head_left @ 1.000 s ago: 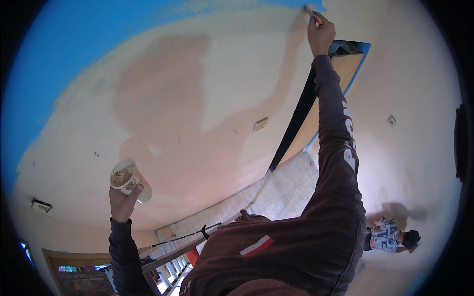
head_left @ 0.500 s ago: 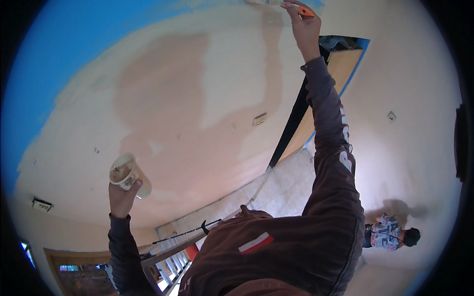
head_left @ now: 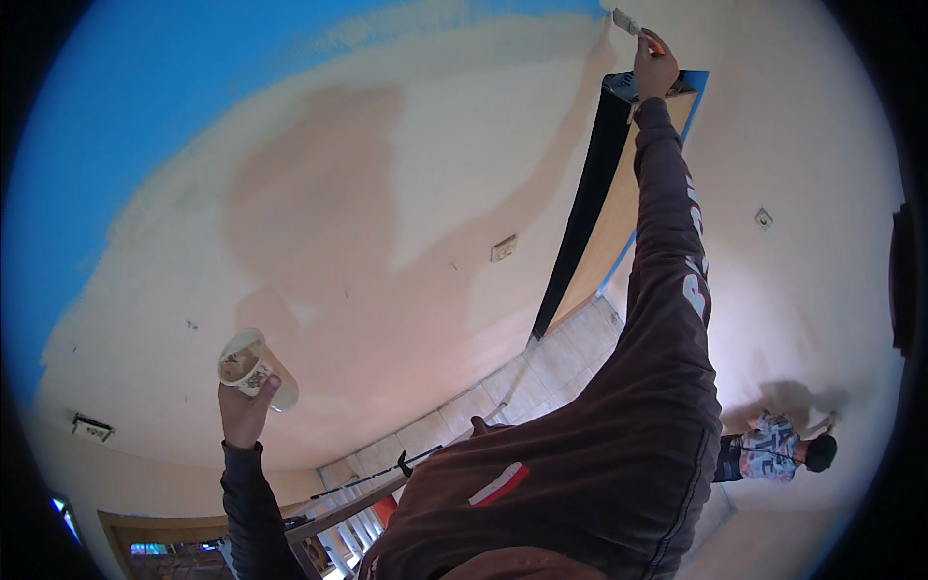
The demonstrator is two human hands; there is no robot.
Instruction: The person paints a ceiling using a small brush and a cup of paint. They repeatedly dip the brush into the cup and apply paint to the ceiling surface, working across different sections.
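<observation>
My left hand (head_left: 244,411) is closed around a pale plastic cup (head_left: 280,385) of light cream paint, tilted, its outside smeared. Up at the top right, my outstretched right hand (head_left: 657,72) grips a paintbrush (head_left: 626,21) by its orange handle. The paint-covered bristles point up and left, close to the right end of the bright blue area (head_left: 135,126) on the wall. Whether they touch the wall, I cannot tell. Below the blue, the wall (head_left: 445,145) is cream, with a ragged, streaky border between the two colours and my shadow across it.
A tall wooden panel (head_left: 619,208) with a black side stands below my right hand. Wall boxes (head_left: 504,248) sit in the cream wall. Below me are a ladder (head_left: 360,532) and a tiled floor (head_left: 454,416). Another person (head_left: 770,449) stands at the right wall.
My right hand has moved right and slightly down with the paintbrush, away from the blue border's middle. The cup in my left hand sits slightly lower in view. The other person's arm now reaches toward the wall.
</observation>
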